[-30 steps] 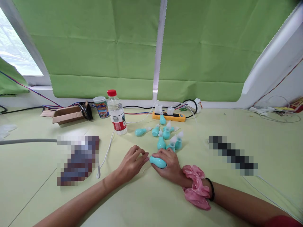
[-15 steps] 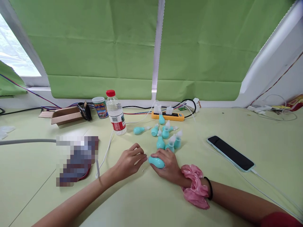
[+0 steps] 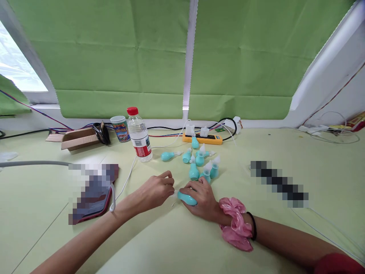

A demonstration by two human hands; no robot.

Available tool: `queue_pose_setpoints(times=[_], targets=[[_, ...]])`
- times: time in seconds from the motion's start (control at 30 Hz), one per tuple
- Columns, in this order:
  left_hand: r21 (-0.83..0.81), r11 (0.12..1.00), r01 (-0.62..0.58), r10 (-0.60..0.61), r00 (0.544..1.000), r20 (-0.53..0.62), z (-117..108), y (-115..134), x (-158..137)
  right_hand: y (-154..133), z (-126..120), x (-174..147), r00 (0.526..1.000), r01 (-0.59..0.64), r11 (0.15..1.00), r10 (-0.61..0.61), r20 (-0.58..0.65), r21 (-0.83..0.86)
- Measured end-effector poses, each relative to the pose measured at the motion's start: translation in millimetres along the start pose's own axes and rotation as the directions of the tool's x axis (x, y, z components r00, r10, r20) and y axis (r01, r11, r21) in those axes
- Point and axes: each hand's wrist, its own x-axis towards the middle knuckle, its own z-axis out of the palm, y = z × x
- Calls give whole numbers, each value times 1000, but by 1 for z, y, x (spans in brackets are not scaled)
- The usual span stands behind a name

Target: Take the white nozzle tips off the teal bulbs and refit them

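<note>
My right hand point(image 3: 199, 198) is wrapped round a turquoise nasal aspirator bulb point(image 3: 187, 198), which lies sideways just above the table with its narrow end to the left. At that end, the curled fingers of my left hand point(image 3: 159, 189) pinch the translucent tip point(image 3: 175, 193); the fingers hide most of it. Beyond my right hand stands a cluster of similar aspirators, among them a bulb point(image 3: 194, 172) with a clear tip pointing up. One more aspirator point(image 3: 167, 156) lies on its side, left of the cluster.
A water bottle point(image 3: 139, 139) with a red cap stands behind my left hand, beside a printed can point(image 3: 120, 129) and an open cardboard box point(image 3: 81, 140). An orange power strip point(image 3: 203, 139) lies at the back. Phones with cables lie left point(image 3: 95, 199) and right point(image 3: 281, 182).
My left hand has shifted slightly left and its fingers have curled in more. More of the translucent tip shows between the hands. The bulb has tilted a little in my right hand.
</note>
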Motion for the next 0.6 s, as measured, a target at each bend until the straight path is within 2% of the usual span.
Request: queue_pose_setpoints(times=[0.1, 0.33, 0.47, 0.6], targets=[[126, 991, -45, 38, 998, 52, -1, 2, -1, -1, 0, 0, 1000, 14, 1000, -15, 5, 7], [77, 997, -5, -2, 996, 87, -8, 8, 0, -1, -2, 1, 999, 42, 999, -42, 10, 13], [35, 999, 20, -22, 998, 60, -7, 8, 0, -2, -3, 2, 1000, 21, 1000, -21, -4, 22], [30, 998, 50, -49, 998, -27, 0, 6, 0, -2, -2, 2, 1000, -17, 998, 17, 5, 54]])
